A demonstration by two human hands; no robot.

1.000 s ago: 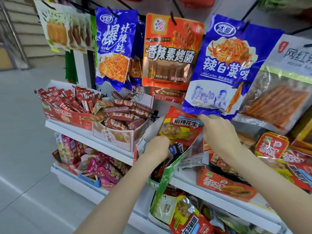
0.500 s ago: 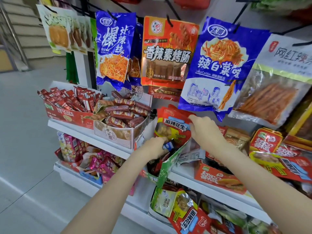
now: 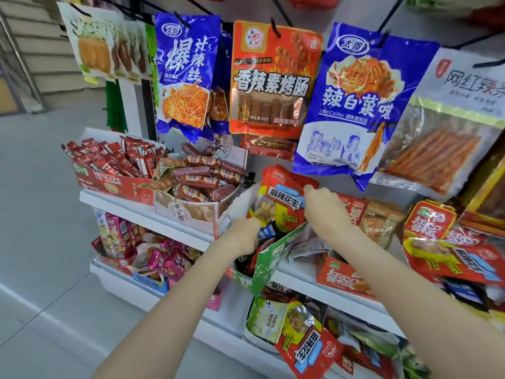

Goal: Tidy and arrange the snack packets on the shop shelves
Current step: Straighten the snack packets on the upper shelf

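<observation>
Peanut packets [image 3: 278,203], red, labelled 麻辣花生, stood upright as a small stack in a green carton [image 3: 269,257] at the front edge of the upper shelf [image 3: 142,214]. Right hand [image 3: 326,206] pinched the stack's upper right corner, fingers curled on it; left hand [image 3: 241,233] gripped the lower left of the stack at the carton mouth, fingers hidden behind the packets. Hanging above: blue bag [image 3: 363,105] marked 辣白菜味 and LaBaiCaiWei, orange bag [image 3: 273,77] marked 香辣素烤肠, blue bag [image 3: 184,75] marked 爆. Left on the shelf: Nescafé box [image 3: 109,184] of red sachets, and a box of sausages [image 3: 202,179].
</observation>
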